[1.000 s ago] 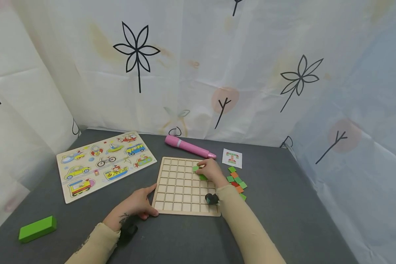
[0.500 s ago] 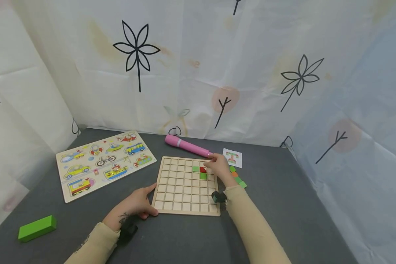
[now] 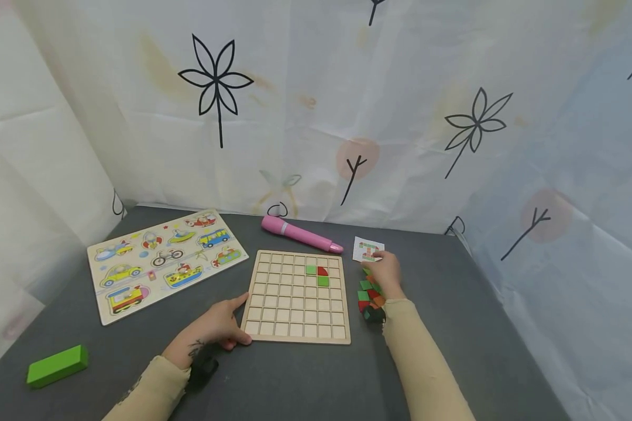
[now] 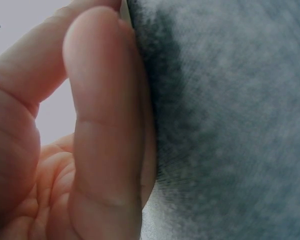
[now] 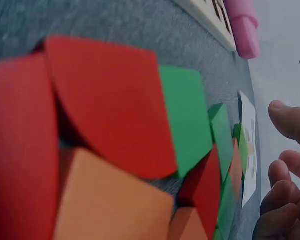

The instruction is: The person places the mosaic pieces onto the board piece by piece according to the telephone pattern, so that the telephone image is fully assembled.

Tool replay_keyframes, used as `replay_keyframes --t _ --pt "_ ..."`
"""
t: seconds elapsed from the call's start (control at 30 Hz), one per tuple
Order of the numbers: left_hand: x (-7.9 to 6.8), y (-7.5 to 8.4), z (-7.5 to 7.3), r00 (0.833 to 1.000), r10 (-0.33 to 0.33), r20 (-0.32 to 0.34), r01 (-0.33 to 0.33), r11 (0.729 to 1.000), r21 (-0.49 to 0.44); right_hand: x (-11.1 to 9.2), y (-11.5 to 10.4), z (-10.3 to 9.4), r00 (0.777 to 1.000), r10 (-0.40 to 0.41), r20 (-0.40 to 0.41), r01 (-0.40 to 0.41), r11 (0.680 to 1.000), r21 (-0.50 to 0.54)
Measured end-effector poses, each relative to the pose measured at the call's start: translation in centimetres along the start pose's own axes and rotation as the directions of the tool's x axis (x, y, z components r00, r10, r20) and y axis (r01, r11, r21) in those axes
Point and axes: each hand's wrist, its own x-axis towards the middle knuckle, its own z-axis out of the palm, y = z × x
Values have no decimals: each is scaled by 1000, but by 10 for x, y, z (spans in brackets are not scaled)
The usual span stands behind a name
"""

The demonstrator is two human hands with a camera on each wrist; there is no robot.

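Observation:
Thumb and index finger of my left hand point(image 3: 218, 324) rest spread against the left edge of a wooden grid board point(image 3: 284, 301). The left wrist view shows that hand's fingers point(image 4: 107, 125) close up beside the dark tabletop. On the board's upper right lie a green tile point(image 3: 311, 269), a red tile with a rounded corner point(image 3: 322, 271) and another green tile point(image 3: 323, 281). My right hand point(image 3: 387, 275) hovers over a heap of loose tiles point(image 3: 366, 285), its fingertips overlapping a small pattern card point(image 3: 367, 247). In the right wrist view its thumb and fingers point(image 5: 277, 195) stand apart, nothing between them.
A pink pen-shaped stick point(image 3: 302, 234) lies behind the board. To the left is a vehicle picture puzzle point(image 3: 158, 275), and a green block point(image 3: 58, 366) sits at the front left. A white patterned curtain point(image 3: 295, 117) hangs behind the table.
My right hand has left the board's upper right area and moved right to the loose tiles and card, uncovering the tiles on the grid. My left hand has stayed at the board's edge.

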Motion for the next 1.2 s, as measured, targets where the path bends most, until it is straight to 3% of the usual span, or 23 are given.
replay_keyframes --t 0.33,0.53,0.67,0.77,0.87,0.97,1.1,1.2 --pt "0 -1 0 1000 -5 2 5 1000 3 -3 7 0 992 116 42 -108 983 -150" --pt "0 0 1 1000 -6 -3 6 1000 0 -1 8 4 994 106 23 -102 983 -152" --pt "0 0 1 1000 -8 -5 8 1000 -6 -1 6 5 998 59 11 -59 997 -50" --pt "0 1 0 1000 -11 -6 10 1000 -8 -1 -1 8 1000 5 10 -6 990 141" --pt "0 1 -1 1000 -14 -10 14 1000 -7 -2 -12 14 997 -72 39 54 936 348" --pt "0 1 -1 1000 -16 -11 16 1000 -1 -6 -25 23 981 -163 105 86 852 516" --pt "1 0 0 1000 -14 -10 14 1000 -1 -13 -40 35 944 -259 203 66 754 653" --pt "1 -1 1 1000 -11 -8 11 1000 -6 -18 -48 47 915 -312 257 48 715 697"
